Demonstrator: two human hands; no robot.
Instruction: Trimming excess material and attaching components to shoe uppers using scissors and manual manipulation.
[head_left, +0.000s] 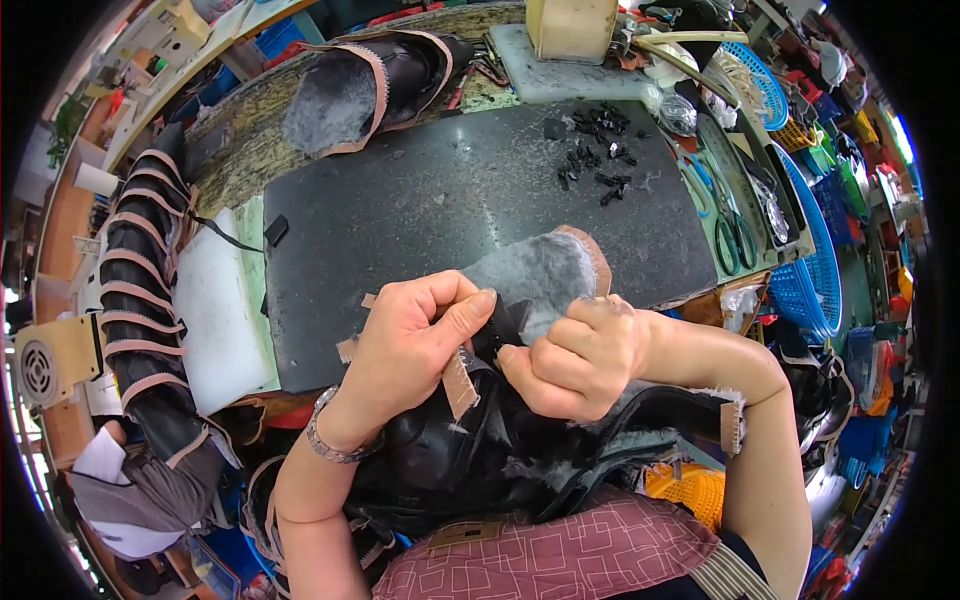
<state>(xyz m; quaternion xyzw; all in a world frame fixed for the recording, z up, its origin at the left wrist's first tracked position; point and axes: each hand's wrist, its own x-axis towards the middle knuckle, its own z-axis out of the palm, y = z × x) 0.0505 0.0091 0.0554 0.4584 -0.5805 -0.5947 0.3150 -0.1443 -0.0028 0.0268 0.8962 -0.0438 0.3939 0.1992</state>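
Boot upper (520, 400) lies at the near edge of the surface (420, 200), held between left hand (415, 345) and right hand (580, 355), the two just beside each other. Stack of uppers (145, 290) runs along the left edge. One more upper (370, 85) lies at the far edge. Small cut pieces (597, 160) lie toward the far right corner. Scissors (733, 235) rest beyond the right edge, beside a basket (810, 270).

Hands (500, 345) hide the boot upper's (450, 450) zipper.

I see black leather boot upper (470, 450) | grey fleece lining, tan edge tape | pinched in both hands, over lap
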